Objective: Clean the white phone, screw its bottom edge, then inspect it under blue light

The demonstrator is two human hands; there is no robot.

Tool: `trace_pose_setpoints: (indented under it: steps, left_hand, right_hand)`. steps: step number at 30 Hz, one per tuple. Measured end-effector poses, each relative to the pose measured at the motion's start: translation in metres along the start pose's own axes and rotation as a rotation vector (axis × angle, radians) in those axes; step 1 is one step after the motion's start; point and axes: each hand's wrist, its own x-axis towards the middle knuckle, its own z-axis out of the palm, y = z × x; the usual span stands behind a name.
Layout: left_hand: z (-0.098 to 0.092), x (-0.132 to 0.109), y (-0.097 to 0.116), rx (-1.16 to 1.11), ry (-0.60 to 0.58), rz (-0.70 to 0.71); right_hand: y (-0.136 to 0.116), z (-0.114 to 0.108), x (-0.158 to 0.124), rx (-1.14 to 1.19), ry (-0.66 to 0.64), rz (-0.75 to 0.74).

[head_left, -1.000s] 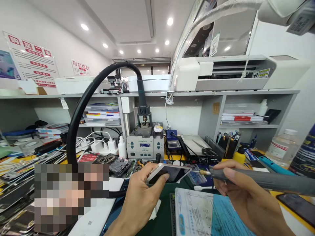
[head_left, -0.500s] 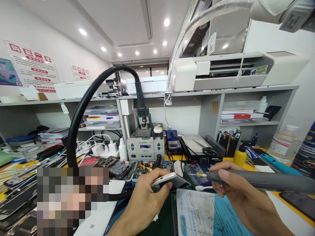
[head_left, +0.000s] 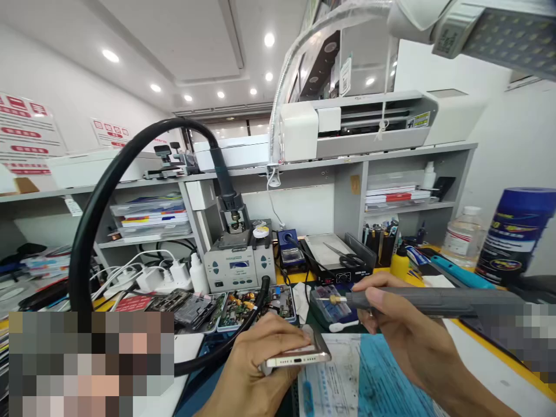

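My left hand (head_left: 252, 362) grips a smartphone (head_left: 316, 354) by its sides, fingers across its face and thumb underneath. The phone lies nearly flat, and its bottom edge with the charging port and speaker holes faces me. In my right hand (head_left: 402, 327) is a thick grey rotary tool (head_left: 438, 302), held like a pen. Its brass collet (head_left: 337, 299) points left, above a clear parts box (head_left: 332, 304), and stands apart from the phone. Below both hands lies a worn blue and white work pad (head_left: 339, 370).
A hot air station (head_left: 241, 269) with a thick black hose (head_left: 130, 142) stands behind. Trays of circuit boards (head_left: 256, 304) lie ahead of my left hand. Scissors (head_left: 347, 258) rest on a heating plate (head_left: 324, 249). Bottles, including a blue can (head_left: 516, 231), stand right.
The phone has turned from a tilted hold so that its port edge faces me, and it sits lower. My right hand still holds the tool. The whole view has swung to the right.
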Motion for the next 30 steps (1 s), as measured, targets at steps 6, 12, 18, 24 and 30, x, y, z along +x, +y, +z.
trace_pose_setpoints:
  steps: [6,12,18,24,30]
  left_hand:
    - [0.001,-0.002,-0.002,-0.036,-0.026,-0.067]
    - [0.003,-0.001,0.002,-0.088,0.018,-0.245]
    - [0.007,0.002,0.007,-0.051,0.042,-0.260]
    - [0.006,0.003,0.007,-0.006,0.105,-0.221]
    - [0.000,0.001,0.003,-0.026,0.046,-0.346]
  right_hand:
    - [0.006,0.003,0.001,-0.036,0.027,0.018]
    - [0.021,0.004,0.005,-0.091,0.096,0.060]
    - [0.022,0.007,0.001,-0.142,0.093,0.060]
    - [0.012,0.010,-0.001,-0.098,0.070,0.099]
    - [0.003,0.012,-0.003,0.064,-0.026,0.258]
